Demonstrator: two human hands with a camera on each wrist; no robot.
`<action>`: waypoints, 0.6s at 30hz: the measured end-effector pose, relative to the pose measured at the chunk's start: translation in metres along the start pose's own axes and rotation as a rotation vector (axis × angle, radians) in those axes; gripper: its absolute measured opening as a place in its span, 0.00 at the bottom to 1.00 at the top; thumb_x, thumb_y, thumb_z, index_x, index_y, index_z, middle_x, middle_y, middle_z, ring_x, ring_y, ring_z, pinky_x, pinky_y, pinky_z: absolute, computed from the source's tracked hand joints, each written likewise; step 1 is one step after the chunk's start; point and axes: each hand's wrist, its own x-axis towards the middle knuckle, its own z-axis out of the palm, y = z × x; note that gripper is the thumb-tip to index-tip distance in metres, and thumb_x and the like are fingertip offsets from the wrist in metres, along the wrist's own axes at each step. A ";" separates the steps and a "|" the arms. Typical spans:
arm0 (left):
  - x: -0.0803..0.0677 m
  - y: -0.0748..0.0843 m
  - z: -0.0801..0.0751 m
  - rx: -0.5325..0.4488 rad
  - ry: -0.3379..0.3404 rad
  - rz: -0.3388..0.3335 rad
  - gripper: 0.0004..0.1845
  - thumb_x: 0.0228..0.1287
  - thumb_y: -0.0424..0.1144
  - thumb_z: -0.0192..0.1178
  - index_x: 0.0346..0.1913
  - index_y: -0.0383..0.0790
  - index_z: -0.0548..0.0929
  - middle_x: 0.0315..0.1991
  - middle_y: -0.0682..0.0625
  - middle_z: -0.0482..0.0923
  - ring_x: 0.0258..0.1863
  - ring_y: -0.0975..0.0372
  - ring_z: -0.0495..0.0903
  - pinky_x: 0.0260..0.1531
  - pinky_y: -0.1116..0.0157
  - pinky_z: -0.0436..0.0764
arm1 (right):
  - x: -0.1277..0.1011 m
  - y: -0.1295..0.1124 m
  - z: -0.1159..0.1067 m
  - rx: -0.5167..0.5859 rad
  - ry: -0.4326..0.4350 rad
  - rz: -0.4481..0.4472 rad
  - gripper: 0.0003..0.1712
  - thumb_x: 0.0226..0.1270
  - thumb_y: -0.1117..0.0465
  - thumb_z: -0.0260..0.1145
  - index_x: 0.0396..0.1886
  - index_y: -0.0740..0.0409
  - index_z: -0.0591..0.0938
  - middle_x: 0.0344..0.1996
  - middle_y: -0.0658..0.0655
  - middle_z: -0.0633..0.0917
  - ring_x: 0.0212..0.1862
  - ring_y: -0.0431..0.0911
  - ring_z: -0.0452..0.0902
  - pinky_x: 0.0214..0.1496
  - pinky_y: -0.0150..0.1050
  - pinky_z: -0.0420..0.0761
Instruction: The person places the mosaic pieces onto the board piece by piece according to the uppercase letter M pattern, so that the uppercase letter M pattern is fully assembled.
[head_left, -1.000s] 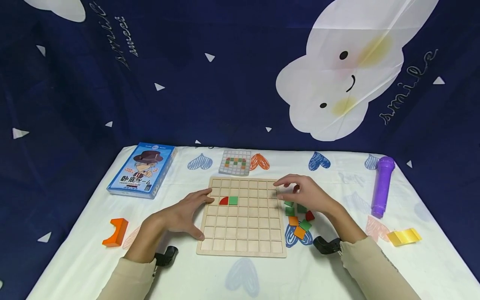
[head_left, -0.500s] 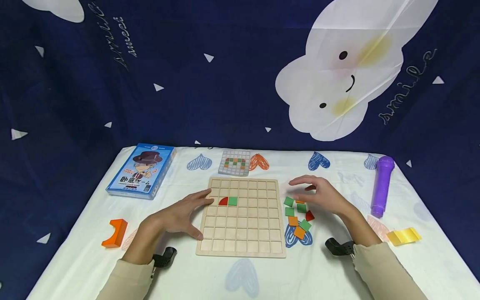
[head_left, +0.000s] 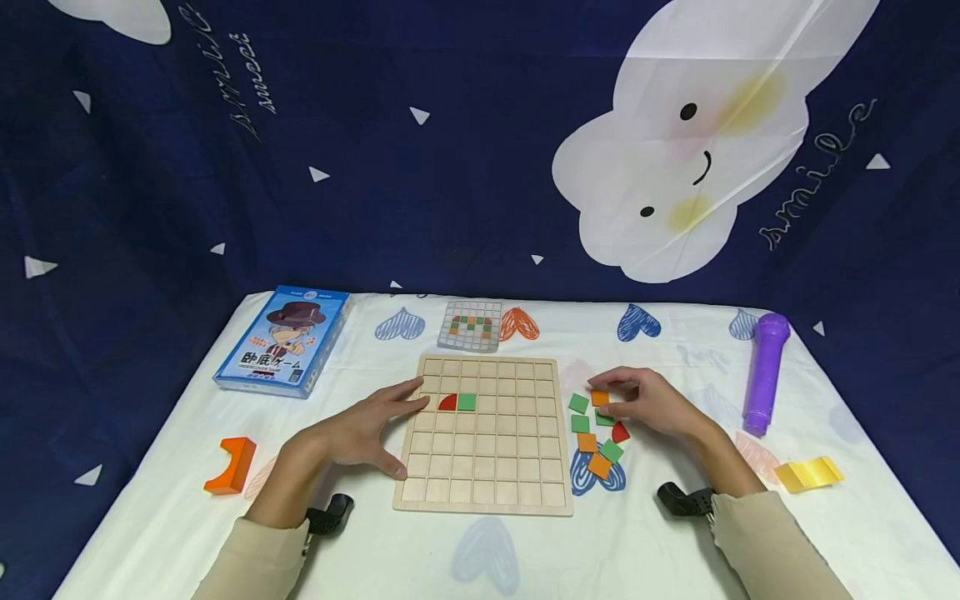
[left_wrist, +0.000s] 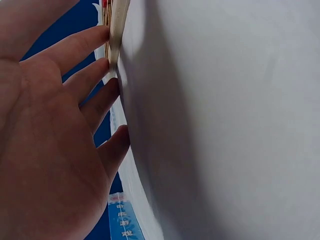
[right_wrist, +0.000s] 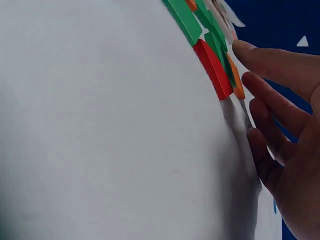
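Observation:
A wooden grid board (head_left: 483, 433) lies flat in the middle of the table, with a red quarter-circle tile (head_left: 447, 402) and a green square tile (head_left: 467, 402) side by side in its cells. My left hand (head_left: 360, 431) rests at the board's left edge, fingers spread, the thumb near the lower corner. To the right of the board my right hand (head_left: 651, 402) hovers over loose tiles, thumb and forefinger apart around an orange tile (head_left: 600, 398). Its thumb partly covers a green tile (head_left: 604, 418). Another red tile (head_left: 620, 432) lies by that hand, among several green and orange ones.
Behind the board lies a small pattern card (head_left: 470, 326) with coloured squares. A blue game box (head_left: 283, 342) is at the back left, an orange block (head_left: 231, 466) at the left. A purple microphone (head_left: 766, 375) and a yellow piece (head_left: 809, 474) lie at the right.
My right hand has moved from the board's upper right edge rightward and down to the loose tiles. My left hand and the tiles on the board stay in place.

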 end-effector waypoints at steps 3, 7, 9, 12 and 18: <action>0.001 0.000 0.000 -0.004 -0.003 -0.017 0.58 0.42 0.52 0.82 0.77 0.37 0.66 0.84 0.40 0.47 0.81 0.37 0.48 0.74 0.32 0.57 | 0.001 0.001 0.001 -0.016 -0.010 0.006 0.23 0.60 0.60 0.76 0.57 0.47 0.87 0.56 0.53 0.88 0.54 0.46 0.77 0.54 0.32 0.76; 0.001 0.001 -0.001 -0.012 -0.004 -0.030 0.58 0.41 0.51 0.82 0.77 0.36 0.66 0.84 0.40 0.47 0.82 0.38 0.48 0.75 0.33 0.57 | 0.004 0.001 0.002 -0.037 -0.019 0.028 0.22 0.60 0.59 0.76 0.56 0.45 0.87 0.55 0.50 0.88 0.55 0.46 0.77 0.54 0.30 0.74; 0.001 0.001 -0.001 -0.005 -0.005 -0.027 0.58 0.42 0.51 0.82 0.77 0.36 0.66 0.83 0.39 0.47 0.81 0.38 0.48 0.74 0.33 0.58 | 0.004 0.000 0.002 -0.047 -0.018 0.032 0.22 0.60 0.59 0.76 0.55 0.45 0.87 0.55 0.51 0.89 0.55 0.46 0.77 0.54 0.30 0.73; 0.000 0.001 -0.001 -0.004 -0.005 -0.030 0.58 0.41 0.52 0.82 0.77 0.36 0.66 0.83 0.39 0.47 0.81 0.38 0.48 0.75 0.33 0.57 | 0.004 0.000 0.003 -0.050 -0.007 0.045 0.21 0.59 0.59 0.77 0.54 0.46 0.88 0.53 0.52 0.89 0.53 0.46 0.77 0.53 0.30 0.73; 0.001 0.002 -0.001 -0.003 -0.006 -0.027 0.58 0.42 0.52 0.82 0.77 0.36 0.66 0.83 0.39 0.48 0.81 0.37 0.48 0.74 0.33 0.58 | 0.004 0.000 0.002 -0.059 0.001 0.049 0.19 0.58 0.57 0.78 0.51 0.48 0.89 0.51 0.53 0.89 0.50 0.46 0.76 0.52 0.31 0.73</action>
